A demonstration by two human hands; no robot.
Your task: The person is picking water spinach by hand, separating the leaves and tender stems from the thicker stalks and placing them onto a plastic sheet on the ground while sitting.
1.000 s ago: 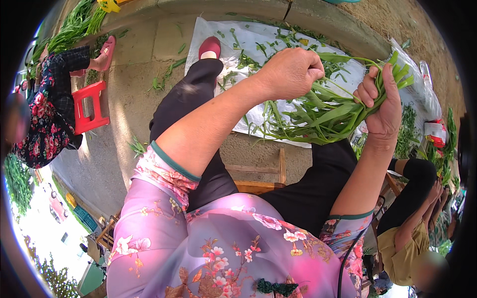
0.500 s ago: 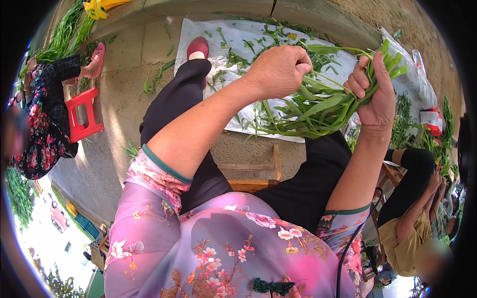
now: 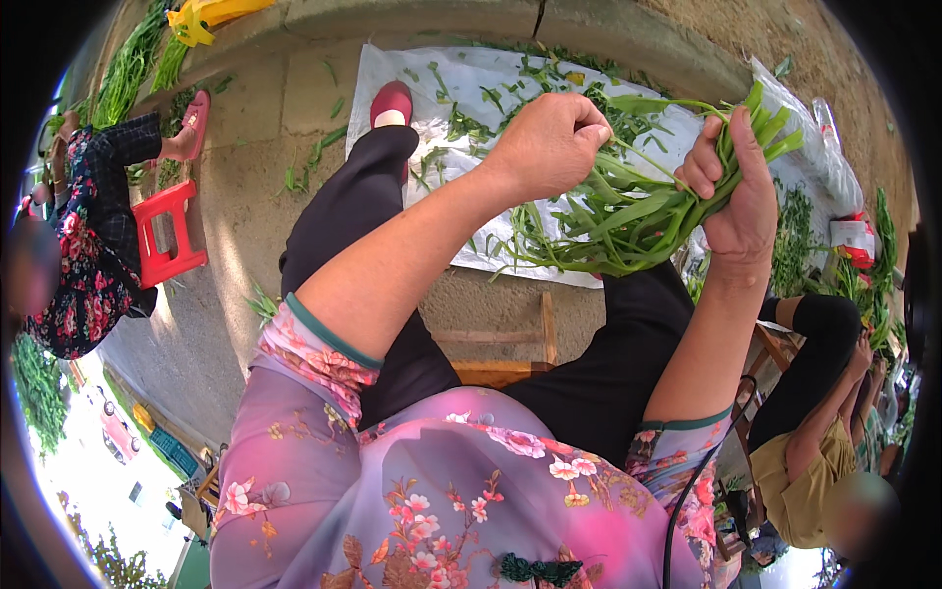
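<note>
A bunch of water spinach (image 3: 638, 228), with long narrow leaves and thick pale-green stems, hangs in my right hand (image 3: 738, 191). The fingers and thumb wrap round its stems, whose cut ends stick up past the thumb, while the leaves droop to the left above my knees. My left hand (image 3: 554, 142) is closed in a pinch at the bunch's upper left. A thin leaf stalk (image 3: 643, 155) runs from the bunch to those fingertips; its end is hidden by them. Under both hands lies a white plastic sheet (image 3: 388, 83) strewn with torn leaves (image 3: 471, 128).
A wooden stool frame (image 3: 549, 329) shows between my legs. At left, another person sits near a red plastic stool (image 3: 169, 234), with long greens (image 3: 128, 74) beyond. At right, a second person (image 3: 810, 461) sits bent near more greens (image 3: 793, 236). A concrete curb (image 3: 643, 34) borders the sheet.
Both hands stay nearly in place. The bunch and my right hand have shifted very slightly; my left hand keeps its pinch.
</note>
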